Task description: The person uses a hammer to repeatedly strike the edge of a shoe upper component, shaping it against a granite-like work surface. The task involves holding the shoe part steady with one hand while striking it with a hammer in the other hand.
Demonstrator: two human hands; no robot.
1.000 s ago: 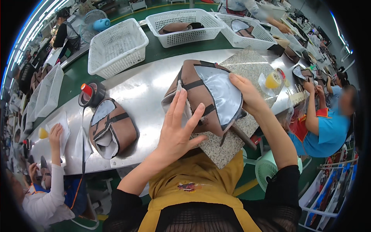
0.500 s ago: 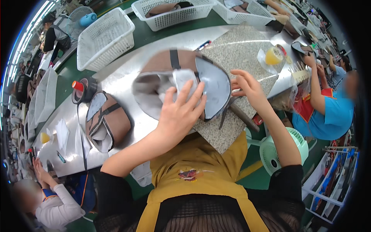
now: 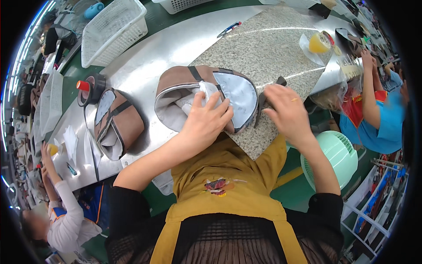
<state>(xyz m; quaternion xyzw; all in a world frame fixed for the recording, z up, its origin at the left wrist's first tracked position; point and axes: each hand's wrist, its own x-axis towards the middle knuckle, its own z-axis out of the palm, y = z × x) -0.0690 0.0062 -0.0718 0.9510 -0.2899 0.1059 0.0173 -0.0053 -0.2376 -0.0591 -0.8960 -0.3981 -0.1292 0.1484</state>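
Note:
A brown fabric bag (image 3: 178, 75) lies on its side on the bench in front of me, with a black strap, a grey lining and a pale blue panel edged in black. Bent over its lining at the open mouth, the fingers of my left hand (image 3: 204, 115) hold the bag; the thumb is hidden. To the right of the pale panel, my right hand (image 3: 288, 110) is closed round a hammer (image 3: 258, 115), slightly blurred. The hammer's dark head shows beside the bag, and the dark end of its handle sticks out beyond my fingers.
Left of the bag stands a second brown bag (image 3: 131, 125) beside a black tape roll (image 3: 97, 86). A stone slab (image 3: 259, 48) covers part of the metal bench, with yellow tape (image 3: 318, 44) on it. White baskets (image 3: 115, 31) line the back. Co-workers sit both sides; a green fan (image 3: 332, 154) stands right.
My right hand has come down onto the hammer, which has turned and shifted. My left fingers have bent over the lining, and the bag has settled. The view has shifted slightly.

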